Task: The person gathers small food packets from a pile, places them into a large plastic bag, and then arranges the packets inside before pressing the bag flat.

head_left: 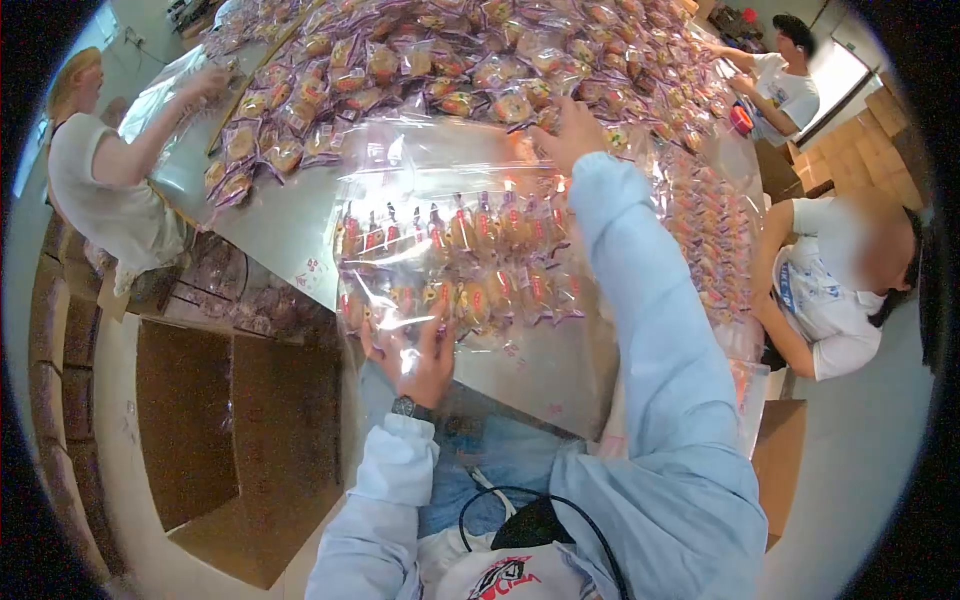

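In front of me lies a large clear plastic bag (460, 180) with small wrapped snack packets (480, 225) lined up in two rows inside. My left hand (415, 360) is at the bag's near edge, fingers spread against the lower row; glare hides whether it is over or under the film. My right hand (570, 135) reaches past the bag's far edge to the heap of loose packets (470, 75), fingers apart and touching or close to the nearest ones. Whether a packet is between its fingertips cannot be made out.
More packets in rows (705, 230) lie under clear film at the right. An open cardboard box (240, 430) stands below the table at left. One person (115, 190) works at left, another (830, 280) at right, and a third (785, 85) farther back. Stacked cartons (860, 150) stand behind.
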The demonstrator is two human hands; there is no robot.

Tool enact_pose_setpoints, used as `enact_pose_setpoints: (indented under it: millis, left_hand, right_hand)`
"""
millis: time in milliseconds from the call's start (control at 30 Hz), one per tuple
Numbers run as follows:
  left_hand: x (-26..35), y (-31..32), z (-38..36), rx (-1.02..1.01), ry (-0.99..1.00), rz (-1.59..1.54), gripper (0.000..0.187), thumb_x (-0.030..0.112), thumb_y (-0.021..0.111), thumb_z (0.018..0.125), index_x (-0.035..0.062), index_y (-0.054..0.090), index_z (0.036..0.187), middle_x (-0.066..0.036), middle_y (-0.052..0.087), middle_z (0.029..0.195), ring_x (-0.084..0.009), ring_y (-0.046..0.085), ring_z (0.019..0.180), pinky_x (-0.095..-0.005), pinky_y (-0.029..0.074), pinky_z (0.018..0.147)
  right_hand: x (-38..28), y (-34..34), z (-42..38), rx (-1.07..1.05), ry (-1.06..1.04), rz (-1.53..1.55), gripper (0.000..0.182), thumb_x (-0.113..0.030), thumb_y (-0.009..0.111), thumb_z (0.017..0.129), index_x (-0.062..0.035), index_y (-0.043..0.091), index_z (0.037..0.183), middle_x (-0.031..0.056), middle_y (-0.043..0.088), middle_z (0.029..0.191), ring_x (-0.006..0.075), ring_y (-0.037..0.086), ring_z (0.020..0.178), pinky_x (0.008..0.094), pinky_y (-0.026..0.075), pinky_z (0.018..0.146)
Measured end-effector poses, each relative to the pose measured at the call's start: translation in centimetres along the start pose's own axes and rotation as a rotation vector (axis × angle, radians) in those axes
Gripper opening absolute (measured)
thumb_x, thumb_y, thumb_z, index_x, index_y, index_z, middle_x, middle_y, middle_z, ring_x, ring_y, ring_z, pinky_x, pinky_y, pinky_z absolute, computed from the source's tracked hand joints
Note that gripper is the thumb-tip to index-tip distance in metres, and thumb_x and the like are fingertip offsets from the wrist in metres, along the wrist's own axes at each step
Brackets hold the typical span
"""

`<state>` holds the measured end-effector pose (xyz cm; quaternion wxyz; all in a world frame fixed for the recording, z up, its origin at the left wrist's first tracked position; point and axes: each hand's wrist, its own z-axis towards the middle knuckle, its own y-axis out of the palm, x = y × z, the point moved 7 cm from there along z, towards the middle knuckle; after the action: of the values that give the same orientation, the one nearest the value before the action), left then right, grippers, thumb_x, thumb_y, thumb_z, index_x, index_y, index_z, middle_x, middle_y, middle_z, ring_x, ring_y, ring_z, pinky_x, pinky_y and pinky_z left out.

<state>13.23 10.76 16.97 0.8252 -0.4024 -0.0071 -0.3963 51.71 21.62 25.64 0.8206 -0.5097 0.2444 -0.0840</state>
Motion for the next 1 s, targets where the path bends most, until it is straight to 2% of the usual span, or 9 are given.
enact_pose_setpoints:
  millis: [100, 200, 367, 433, 567, 667, 833, 933, 1000]
  left_hand:
    - [0.3, 0.1, 0.3, -0.016, -0.044, -0.018, 0.022, 0.028, 0.082, 0.082, 0.0184, 0.076, 0.101, -0.017, 0.061, 0.127, -0.0375, 0.052, 0.127, -0.061, 0.019, 0.117]
    - [-0.5, 0.6, -0.5, -0.056, -0.004, -0.014, 0.024, 0.028, 0.082, 0.081, 0.0205, 0.076, 0.102, -0.016, 0.06, 0.13, -0.0382, 0.05, 0.132, -0.0601, 0.018, 0.117]
    - [-0.3, 0.7, -0.4, -0.068, 0.01, 0.008, 0.025, 0.027, 0.082, 0.079, 0.022, 0.076, 0.102, -0.013, 0.056, 0.133, -0.0384, 0.051, 0.13, -0.0604, 0.018, 0.119]
    - [-0.7, 1.1, -1.1, -0.089, 0.01, 0.006, 0.036, 0.031, 0.084, 0.079, 0.0292, 0.076, 0.114, -0.01, 0.054, 0.135, -0.0361, 0.05, 0.132, -0.0606, 0.02, 0.117]
    - [-0.7, 1.1, -0.9, -0.095, 0.02, 0.019, 0.038, 0.032, 0.086, 0.078, 0.0334, 0.077, 0.115, -0.008, 0.052, 0.134, -0.0339, 0.049, 0.131, -0.0606, 0.018, 0.117]
    - [-0.9, 1.2, -1.3, -0.113, 0.002, -0.011, 0.037, 0.033, 0.086, 0.078, 0.0336, 0.078, 0.114, -0.008, 0.053, 0.133, -0.0327, 0.05, 0.131, -0.0609, 0.018, 0.117]
    - [-0.9, 0.9, -0.8, -0.143, 0.002, 0.016, 0.04, 0.034, 0.086, 0.077, 0.0351, 0.077, 0.116, -0.006, 0.053, 0.131, -0.0307, 0.049, 0.13, -0.0609, 0.019, 0.117]
    - [-0.9, 1.1, -0.7, -0.098, -0.008, 0.009, 0.042, 0.035, 0.085, 0.078, 0.0364, 0.076, 0.119, -0.005, 0.054, 0.132, -0.0301, 0.048, 0.132, -0.0607, 0.02, 0.116]
    - [-0.9, 1.2, -1.2, -0.07, -0.006, 0.019, 0.043, 0.036, 0.084, 0.078, 0.0373, 0.075, 0.12, -0.005, 0.054, 0.132, -0.03, 0.048, 0.133, -0.0603, 0.021, 0.116]
  right_hand:
    - [-0.3, 2.3, 2.4, -0.038, 0.14, -0.013, 0.096, -0.067, 0.071, 0.082, -0.0026, 0.045, 0.148, 0.0258, 0.052, 0.14, 0.0435, 0.052, 0.131, 0.0507, 0.044, 0.109]
    - [-1.2, 4.4, 4.7, 0.006, 0.125, -0.02, 0.092, -0.065, 0.075, 0.078, -0.0035, 0.05, 0.142, 0.0267, 0.048, 0.146, 0.0475, 0.046, 0.135, 0.0568, 0.043, 0.108]
    - [1.9, 9.6, 9.1, -0.015, 0.075, -0.146, 0.107, -0.065, 0.077, 0.074, -0.0161, 0.034, 0.159, 0.0235, 0.032, 0.16, 0.0475, 0.034, 0.145, 0.0624, 0.035, 0.114]
    - [3.8, 12.4, 11.4, -0.084, 0.055, -0.156, 0.109, -0.064, 0.077, 0.074, -0.024, 0.029, 0.162, 0.0214, 0.027, 0.164, 0.046, 0.031, 0.149, 0.0647, 0.034, 0.114]
    - [1.3, 7.7, 9.9, -0.171, 0.151, -0.237, 0.099, -0.064, 0.078, 0.074, -0.0371, 0.034, 0.159, 0.0193, 0.035, 0.159, 0.043, 0.044, 0.142, 0.0696, 0.035, 0.11]
    - [-1.0, 5.5, 9.9, -0.233, 0.08, -0.457, 0.097, -0.061, 0.079, 0.077, -0.0338, 0.035, 0.158, 0.0183, 0.047, 0.149, 0.0421, 0.05, 0.136, 0.0665, 0.04, 0.107]
    - [0.5, 3.4, 8.1, 0.046, 0.005, -0.12, 0.088, -0.043, 0.085, 0.075, -0.0169, 0.044, 0.149, 0.0212, 0.056, 0.138, 0.0426, 0.063, 0.116, 0.0488, 0.055, 0.097]
    - [-0.9, -0.5, 3.6, 0.211, -0.171, 0.346, 0.081, -0.034, 0.081, 0.082, -0.0147, 0.04, 0.149, 0.0169, 0.057, 0.136, 0.0383, 0.065, 0.114, 0.0481, 0.055, 0.095]
    - [-3.4, -3.3, -2.6, 0.057, -0.1, 0.99, 0.071, -0.027, 0.08, 0.085, -0.0101, 0.043, 0.143, 0.0114, 0.058, 0.133, 0.0316, 0.062, 0.118, 0.0462, 0.053, 0.096]
